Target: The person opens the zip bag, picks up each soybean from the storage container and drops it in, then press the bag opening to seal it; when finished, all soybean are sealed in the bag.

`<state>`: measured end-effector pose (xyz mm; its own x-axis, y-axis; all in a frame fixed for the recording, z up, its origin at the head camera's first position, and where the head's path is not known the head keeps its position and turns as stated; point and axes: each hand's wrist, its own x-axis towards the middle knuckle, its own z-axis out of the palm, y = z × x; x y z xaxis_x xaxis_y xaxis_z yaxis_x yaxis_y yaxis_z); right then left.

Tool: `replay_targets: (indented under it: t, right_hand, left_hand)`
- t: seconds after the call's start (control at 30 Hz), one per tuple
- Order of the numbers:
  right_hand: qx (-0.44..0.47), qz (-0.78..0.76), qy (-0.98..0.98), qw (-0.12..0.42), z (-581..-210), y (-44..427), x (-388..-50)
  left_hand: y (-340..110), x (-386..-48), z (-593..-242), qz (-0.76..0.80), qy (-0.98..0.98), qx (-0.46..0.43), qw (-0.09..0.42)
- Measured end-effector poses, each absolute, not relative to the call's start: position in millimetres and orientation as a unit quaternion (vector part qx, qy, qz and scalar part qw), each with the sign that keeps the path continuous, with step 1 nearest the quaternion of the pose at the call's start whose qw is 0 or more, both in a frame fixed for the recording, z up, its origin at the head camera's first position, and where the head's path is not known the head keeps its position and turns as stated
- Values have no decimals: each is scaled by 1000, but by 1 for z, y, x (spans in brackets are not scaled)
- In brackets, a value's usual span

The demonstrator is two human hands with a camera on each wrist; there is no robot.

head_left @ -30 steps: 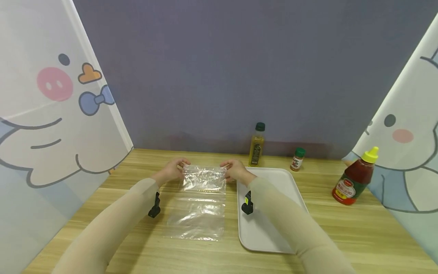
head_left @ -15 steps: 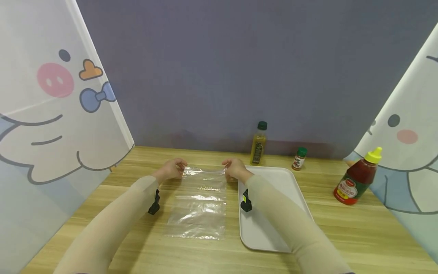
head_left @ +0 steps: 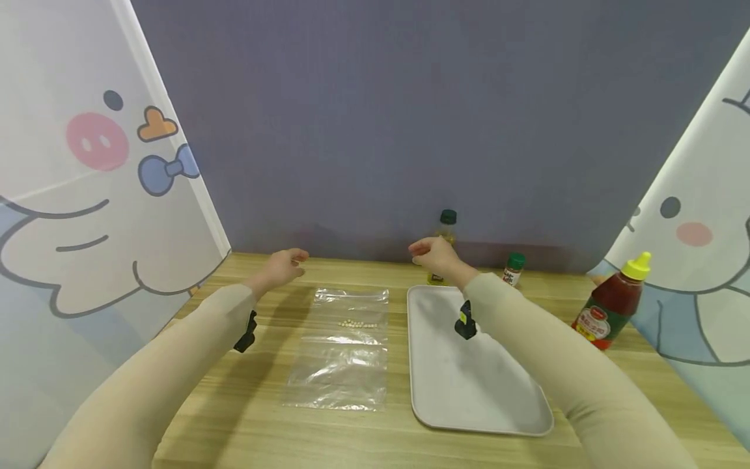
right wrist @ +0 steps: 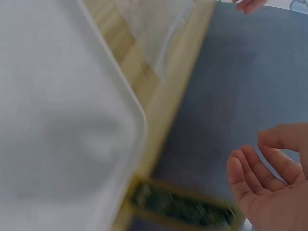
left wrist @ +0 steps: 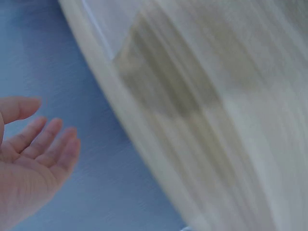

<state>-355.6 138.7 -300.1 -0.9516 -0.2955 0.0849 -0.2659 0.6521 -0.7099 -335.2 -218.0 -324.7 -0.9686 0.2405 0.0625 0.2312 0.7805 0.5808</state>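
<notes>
A clear plastic zip bag (head_left: 340, 371) lies flat on the wooden table, its zip edge at the far end. Several small pale pieces (head_left: 354, 324) sit in a short row in its upper part; whether inside or on top, I cannot tell. Up and left of the bag, my left hand (head_left: 281, 268) hovers with relaxed fingers, touching nothing. My right hand (head_left: 436, 255) is raised beyond the far edge of the white tray (head_left: 451, 365), in front of the oil bottle (head_left: 448, 228), and holds nothing. Both palms (left wrist: 29, 178) show loosely bent fingers in the wrist views.
Behind the right forearm stands a small spice jar (head_left: 513, 268) with a green lid. A red sauce bottle (head_left: 612, 303) with a yellow cap is at the far right. A grey panel (head_left: 363, 130) closes off the table's back edge.
Both hands have let go of the bag's upper corners and moved apart and upward, left hand leftward, right hand rightward over the tray's far end. The bag stays flat on the table.
</notes>
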Motion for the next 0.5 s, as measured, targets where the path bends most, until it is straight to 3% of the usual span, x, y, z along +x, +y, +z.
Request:
replay_targets:
  t: [0.2, 0.5]
  right_hand:
    - [-179, -325, 928, 14, -270, 175, -341]
    - [-258, -227, 937, -66, -278, 206, -302]
  left_hand:
    - [-208, -312, -305, 214, 964, 156, -34]
    - [-172, -271, -313, 59, 946, 265, -176]
